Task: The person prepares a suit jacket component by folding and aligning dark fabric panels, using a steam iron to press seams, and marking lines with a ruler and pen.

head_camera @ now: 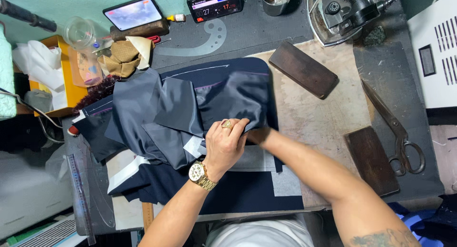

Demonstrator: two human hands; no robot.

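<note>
A dark navy garment piece with grey lining lies bunched on the worktable. My left hand, with a gold ring and a gold wristwatch, rests on top of the fabric and pinches its edge. My right hand reaches under that same fold from the right, so most of it is hidden by the cloth and by my left hand. White interfacing shows beneath the lining at the left.
Two dark wooden blocks and large shears lie to the right. A steam iron, a metal cup, a phone, a timer display and a clear curve ruler sit at the back.
</note>
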